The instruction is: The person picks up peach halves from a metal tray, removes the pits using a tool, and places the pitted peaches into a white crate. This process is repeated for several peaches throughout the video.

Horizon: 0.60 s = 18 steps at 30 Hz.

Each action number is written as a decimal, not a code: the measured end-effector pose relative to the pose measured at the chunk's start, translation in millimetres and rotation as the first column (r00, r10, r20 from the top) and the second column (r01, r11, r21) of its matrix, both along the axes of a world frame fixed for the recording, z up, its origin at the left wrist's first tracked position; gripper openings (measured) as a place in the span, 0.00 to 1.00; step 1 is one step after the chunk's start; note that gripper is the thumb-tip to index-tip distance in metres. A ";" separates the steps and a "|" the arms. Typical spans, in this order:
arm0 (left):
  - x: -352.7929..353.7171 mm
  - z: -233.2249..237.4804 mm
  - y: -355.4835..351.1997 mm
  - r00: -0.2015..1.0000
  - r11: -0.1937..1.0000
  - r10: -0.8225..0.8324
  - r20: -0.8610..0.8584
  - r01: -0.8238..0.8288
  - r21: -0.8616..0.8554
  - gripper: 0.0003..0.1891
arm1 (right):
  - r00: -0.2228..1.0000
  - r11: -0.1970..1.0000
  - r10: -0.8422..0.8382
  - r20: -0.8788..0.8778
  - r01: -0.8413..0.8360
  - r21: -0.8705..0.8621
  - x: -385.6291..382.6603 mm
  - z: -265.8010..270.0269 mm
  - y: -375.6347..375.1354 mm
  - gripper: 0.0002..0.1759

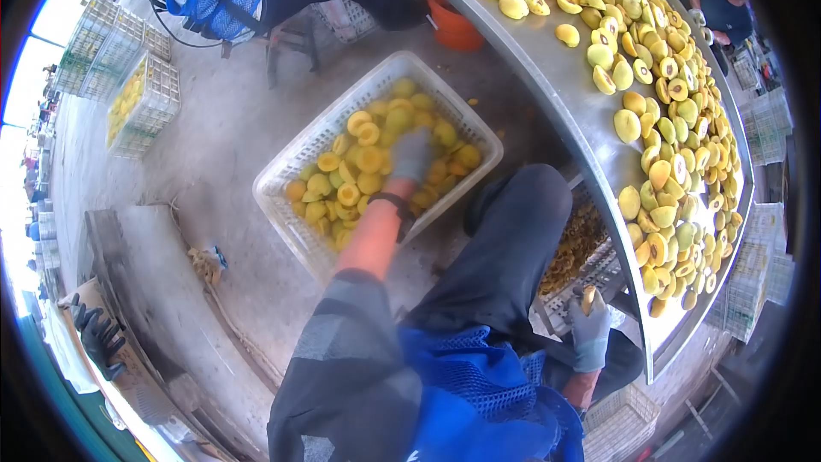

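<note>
Left hand among halved fruit in the crate; right hand closed on a small tan object.
The halved fruit (369, 158) lies in a white crate (332, 126) on the floor (227, 133), left of the metal worktop (590, 124), which bears further cut fruit (677, 162). The gloved left hand (413, 156) reaches down onto the crate's contents; its fingers are blurred, so spread and grip cannot be told. The gloved right hand (590, 334), beside the worktop edge, is curled round a small tan object (588, 297), type undetermined. Step in hand, as judged: handling fruit within the crate. The next move likely calls for gentle finger pressure, avoiding bruising.
</note>
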<state>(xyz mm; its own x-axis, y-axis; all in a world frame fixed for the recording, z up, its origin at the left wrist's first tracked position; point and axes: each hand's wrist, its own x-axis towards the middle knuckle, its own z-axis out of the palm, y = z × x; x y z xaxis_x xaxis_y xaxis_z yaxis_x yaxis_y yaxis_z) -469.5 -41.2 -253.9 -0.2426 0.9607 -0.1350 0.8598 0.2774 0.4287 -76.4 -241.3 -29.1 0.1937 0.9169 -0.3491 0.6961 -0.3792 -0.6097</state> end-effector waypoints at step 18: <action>-101.3 -6.6 -66.5 0.958 0.875 0.230 0.171 -0.281 0.394 0.23 | 0.998 0.998 -0.063 -0.028 0.062 -0.032 9.0 -24.3 7.1 0.14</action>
